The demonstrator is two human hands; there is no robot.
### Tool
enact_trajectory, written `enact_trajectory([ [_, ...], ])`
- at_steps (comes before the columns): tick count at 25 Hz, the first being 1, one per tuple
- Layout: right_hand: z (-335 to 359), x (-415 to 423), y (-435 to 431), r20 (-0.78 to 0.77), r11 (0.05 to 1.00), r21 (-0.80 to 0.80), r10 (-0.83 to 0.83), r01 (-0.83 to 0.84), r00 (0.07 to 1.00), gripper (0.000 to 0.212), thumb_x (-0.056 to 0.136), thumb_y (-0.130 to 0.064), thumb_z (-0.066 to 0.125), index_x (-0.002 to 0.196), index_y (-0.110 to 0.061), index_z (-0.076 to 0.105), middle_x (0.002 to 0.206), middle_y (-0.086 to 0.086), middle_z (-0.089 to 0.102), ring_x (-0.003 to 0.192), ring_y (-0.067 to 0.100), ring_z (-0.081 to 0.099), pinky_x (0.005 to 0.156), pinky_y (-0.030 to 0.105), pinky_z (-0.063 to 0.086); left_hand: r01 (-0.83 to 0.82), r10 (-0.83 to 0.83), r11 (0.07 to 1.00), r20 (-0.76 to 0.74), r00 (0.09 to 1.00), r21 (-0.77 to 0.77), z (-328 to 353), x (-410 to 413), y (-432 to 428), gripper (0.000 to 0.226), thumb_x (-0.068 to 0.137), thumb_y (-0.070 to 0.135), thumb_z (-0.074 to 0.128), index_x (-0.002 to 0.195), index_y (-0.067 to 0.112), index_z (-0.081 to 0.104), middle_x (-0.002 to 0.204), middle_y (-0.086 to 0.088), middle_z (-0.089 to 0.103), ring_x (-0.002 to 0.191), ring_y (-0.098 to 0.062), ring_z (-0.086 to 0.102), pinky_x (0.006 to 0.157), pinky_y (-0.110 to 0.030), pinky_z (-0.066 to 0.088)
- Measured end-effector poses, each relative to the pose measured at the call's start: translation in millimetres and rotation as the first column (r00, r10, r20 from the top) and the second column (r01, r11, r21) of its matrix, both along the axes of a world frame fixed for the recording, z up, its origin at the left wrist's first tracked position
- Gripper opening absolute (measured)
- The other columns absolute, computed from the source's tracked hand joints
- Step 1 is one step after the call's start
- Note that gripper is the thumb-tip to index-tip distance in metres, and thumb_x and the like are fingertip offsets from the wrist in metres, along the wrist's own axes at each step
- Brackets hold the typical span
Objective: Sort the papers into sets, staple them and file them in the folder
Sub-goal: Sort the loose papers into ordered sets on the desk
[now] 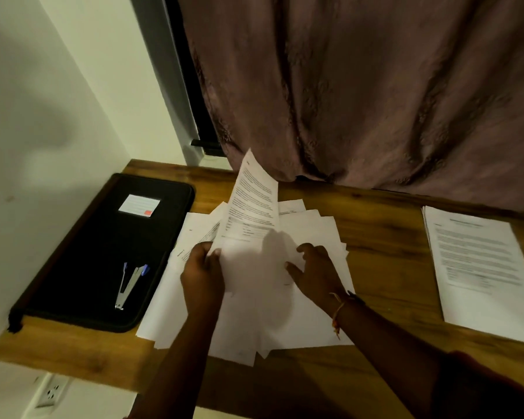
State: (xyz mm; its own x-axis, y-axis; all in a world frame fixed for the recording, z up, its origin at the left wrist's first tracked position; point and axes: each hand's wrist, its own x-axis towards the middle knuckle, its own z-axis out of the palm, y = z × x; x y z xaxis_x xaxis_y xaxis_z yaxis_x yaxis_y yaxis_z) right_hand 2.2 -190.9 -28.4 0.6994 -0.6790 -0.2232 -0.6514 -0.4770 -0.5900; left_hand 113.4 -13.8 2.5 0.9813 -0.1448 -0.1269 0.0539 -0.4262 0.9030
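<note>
1. Closest to the lens in the head view, two bare forearms reach up from the bottom edge over the wooden table [375,213]. A dark sleeve [481,388] covers the right arm at the lower right corner, and an orange thread [338,313] circles the right wrist.
2. The left hand [202,272] pinches the lower left edge of a printed sheet [254,204] between thumb and fingers. The sheet is lifted off the table and stands tilted, with its top corner in front of the curtain [375,86].
3. The right hand [318,272] is over the loose pile of papers [285,322]. Its fingers are spread and loosely bent and grasp nothing. Whether the fingertips touch the paper cannot be told.
4. That pile lies in the middle of the table, fanned and overlapping, mostly blank sides up. Its left edge is just beside the folder [97,252].
5. The black folder lies flat and closed at the left end of the table, against the wall [43,116]. It has a white label [139,205] on its cover. A silver and blue stapler [130,282] lies on the cover, toward the near end.
6. A neat stack of printed pages [478,267] lies at the right, well apart from the pile.
7. A wall socket [50,391] shows below the table at the lower left.
</note>
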Motion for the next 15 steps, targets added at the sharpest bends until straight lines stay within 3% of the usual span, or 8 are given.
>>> enact_trajectory([
  [3, 19.9, -9.9, -7.5, 0.122, 0.987, 0.038, -0.161, 0.158, 0.979, 0.063, 0.091, -0.054, 0.061, 0.14, -0.018, 0.046, 0.136, 0.01, 0.053, 0.12, 0.029, 0.055, 0.089, 0.042, 0.057, -0.003, 0.003, 0.991, 0.0, 1.0, -0.135, 20.1, -15.7, -1.3, 0.018, 0.103, 0.025, 0.055, 0.119, 0.023, 0.062, 0.122, -0.001, 0.064, 0.11, -0.024, 0.06, 0.092, -0.046, 0.055],
  [6, 45.1, -43.6, -32.9, 0.216, 0.942, 0.214, -0.304, 0.259, 0.928, 0.059, 0.095, -0.047, 0.059, 0.142, -0.016, 0.044, 0.134, 0.007, 0.057, 0.118, 0.028, 0.059, 0.072, 0.027, 0.053, 0.065, -0.08, 0.972, -0.057, 0.995, -0.224, 31.5, -46.5, -20.4, 0.018, 0.101, 0.029, 0.058, 0.117, 0.023, 0.064, 0.118, 0.003, 0.067, 0.107, -0.023, 0.064, 0.088, -0.046, 0.057],
  [9, 65.7, -110.1, -62.2, 0.232, 0.919, 0.214, -0.377, 0.331, 0.897, 0.053, 0.098, -0.038, 0.059, 0.143, -0.016, 0.044, 0.133, 0.006, 0.057, 0.12, 0.028, 0.056, 0.094, 0.038, 0.051, 0.212, -0.236, 0.949, -0.084, 0.968, -0.233, 32.7, -99.3, -60.5, 0.022, 0.101, 0.031, 0.057, 0.122, 0.024, 0.063, 0.115, 0.006, 0.068, 0.104, -0.019, 0.065, 0.083, -0.039, 0.057],
  [13, 73.3, -241.0, -107.2, 0.249, 0.849, 0.151, -0.528, 0.507, 0.812, 0.038, 0.097, -0.024, 0.063, 0.132, -0.017, 0.052, 0.121, 0.004, 0.066, 0.111, 0.025, 0.062, 0.083, 0.027, 0.046, 0.452, -0.488, 0.871, -0.246, 0.837, -0.19, 23.4, -197.1, -127.6, 0.02, 0.101, 0.03, 0.058, 0.121, 0.032, 0.056, 0.118, 0.007, 0.065, 0.106, -0.019, 0.063, 0.093, -0.046, 0.054],
  [15, 66.7, -312.5, -124.8, 0.236, 0.801, 0.134, -0.597, 0.583, 0.767, 0.037, 0.097, -0.022, 0.062, 0.133, -0.019, 0.052, 0.121, 0.002, 0.065, 0.112, 0.023, 0.062, 0.081, 0.025, 0.044, 0.569, -0.591, 0.804, -0.332, 0.735, -0.171, 13.3, -251.6, -160.1, 0.021, 0.1, 0.027, 0.061, 0.118, 0.034, 0.054, 0.117, 0.004, 0.066, 0.1, -0.018, 0.065, 0.088, -0.045, 0.057],
])
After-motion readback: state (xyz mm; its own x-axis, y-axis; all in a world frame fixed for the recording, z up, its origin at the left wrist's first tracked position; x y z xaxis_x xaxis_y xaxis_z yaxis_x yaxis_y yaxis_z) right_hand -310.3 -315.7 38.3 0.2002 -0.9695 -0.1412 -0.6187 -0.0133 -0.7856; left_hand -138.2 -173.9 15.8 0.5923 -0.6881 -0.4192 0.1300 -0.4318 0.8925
